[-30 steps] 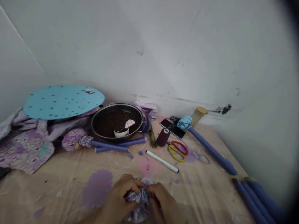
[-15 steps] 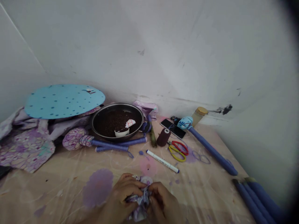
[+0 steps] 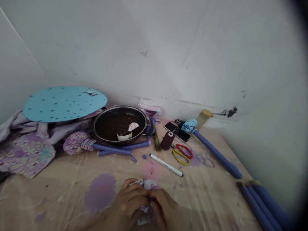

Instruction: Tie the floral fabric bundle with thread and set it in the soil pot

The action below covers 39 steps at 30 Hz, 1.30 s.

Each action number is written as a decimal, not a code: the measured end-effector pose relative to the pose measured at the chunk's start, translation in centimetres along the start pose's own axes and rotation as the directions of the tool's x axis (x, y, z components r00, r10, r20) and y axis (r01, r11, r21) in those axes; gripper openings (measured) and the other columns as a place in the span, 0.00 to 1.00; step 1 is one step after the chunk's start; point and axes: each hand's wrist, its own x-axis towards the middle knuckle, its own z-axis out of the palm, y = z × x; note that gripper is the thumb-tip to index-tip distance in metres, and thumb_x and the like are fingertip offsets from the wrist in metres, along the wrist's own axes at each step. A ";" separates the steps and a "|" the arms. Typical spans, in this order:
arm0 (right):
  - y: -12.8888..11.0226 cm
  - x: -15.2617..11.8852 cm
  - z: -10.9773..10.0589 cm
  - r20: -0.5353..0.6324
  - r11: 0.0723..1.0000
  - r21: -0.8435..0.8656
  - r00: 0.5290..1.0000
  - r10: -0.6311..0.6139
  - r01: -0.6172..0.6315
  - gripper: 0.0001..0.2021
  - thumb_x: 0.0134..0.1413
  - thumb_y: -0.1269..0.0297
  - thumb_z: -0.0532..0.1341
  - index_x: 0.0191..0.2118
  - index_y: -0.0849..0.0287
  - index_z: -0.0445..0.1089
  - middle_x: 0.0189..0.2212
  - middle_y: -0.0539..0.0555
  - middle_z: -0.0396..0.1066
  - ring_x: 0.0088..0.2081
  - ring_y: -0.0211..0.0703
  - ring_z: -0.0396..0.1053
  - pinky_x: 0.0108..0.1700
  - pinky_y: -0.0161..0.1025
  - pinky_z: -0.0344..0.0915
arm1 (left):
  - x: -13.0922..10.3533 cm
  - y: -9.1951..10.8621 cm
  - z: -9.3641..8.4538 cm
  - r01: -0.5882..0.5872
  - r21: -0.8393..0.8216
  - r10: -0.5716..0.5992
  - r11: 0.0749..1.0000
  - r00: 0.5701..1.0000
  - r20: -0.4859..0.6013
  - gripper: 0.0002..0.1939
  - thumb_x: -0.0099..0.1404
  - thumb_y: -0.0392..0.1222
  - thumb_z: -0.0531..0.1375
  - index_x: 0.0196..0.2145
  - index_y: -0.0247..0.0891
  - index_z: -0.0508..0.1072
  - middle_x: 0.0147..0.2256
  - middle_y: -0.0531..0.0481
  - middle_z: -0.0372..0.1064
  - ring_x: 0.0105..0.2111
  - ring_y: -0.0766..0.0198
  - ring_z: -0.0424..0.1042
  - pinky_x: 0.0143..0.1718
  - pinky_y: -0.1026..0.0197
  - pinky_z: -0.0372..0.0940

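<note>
Close to the table's front edge, my left hand (image 3: 131, 200) is closed around a bunched piece of floral cloth (image 3: 150, 184), white and purple. My right hand (image 3: 166, 205) presses against the same cloth from the other side, fingers curled and touching those of the left. Parts of the cloth show above and below the hands; its middle is hidden under my fingers. Beyond them lies a white marker (image 3: 166, 165) with blue ends. Scissors with red and yellow handles (image 3: 182, 154) rest behind it, beside a dark maroon thread spool (image 3: 167, 141).
A black pan (image 3: 95, 130) holds dark grains and a small white cup. Purple-wrapped sticks (image 3: 113, 149) lie before it, one with a floral cloth head (image 3: 74, 142). A blue-headed mallet (image 3: 211, 147), phone (image 3: 169, 126), jar (image 3: 203, 118), blue oval board (image 3: 64, 104) and wrapped rods (image 3: 262, 205) surround.
My hands have drawn together over the cloth, covering more of its middle. The right fingers moved left to meet the left hand. The view shifted slightly.
</note>
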 end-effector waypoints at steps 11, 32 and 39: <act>1.3 0.1 1.1 -0.043 0.993 -0.096 0.997 0.071 -0.075 0.09 0.55 0.73 0.58 0.34 0.48 0.66 0.30 0.46 0.69 0.21 0.37 0.70 0.19 0.29 0.56 | 0.5 0.8 0.0 0.185 -0.137 -0.178 0.973 0.982 0.064 0.18 0.48 0.21 0.55 0.30 0.42 0.74 0.35 0.52 0.79 0.37 0.58 0.74 0.50 0.53 0.56; 0.9 2.4 -8.4 -0.270 0.311 0.946 0.766 0.583 0.096 0.12 0.57 0.56 0.64 0.30 0.55 0.63 0.21 0.42 0.65 0.18 0.31 0.63 0.20 0.28 0.65 | 0.8 0.5 -0.1 0.296 -0.264 -0.281 0.918 0.955 0.092 0.25 0.38 0.22 0.51 0.32 0.41 0.73 0.36 0.52 0.79 0.38 0.57 0.73 0.47 0.55 0.57; 0.9 2.1 -9.5 -0.653 0.592 0.722 0.636 0.412 0.358 0.03 0.62 0.62 0.61 0.37 0.52 0.67 0.24 0.42 0.63 0.29 0.35 0.64 0.48 0.45 0.67 | 0.8 0.6 -0.2 0.305 -0.285 -0.291 0.909 0.952 0.089 0.22 0.41 0.19 0.54 0.32 0.40 0.71 0.35 0.53 0.77 0.38 0.59 0.72 0.45 0.57 0.57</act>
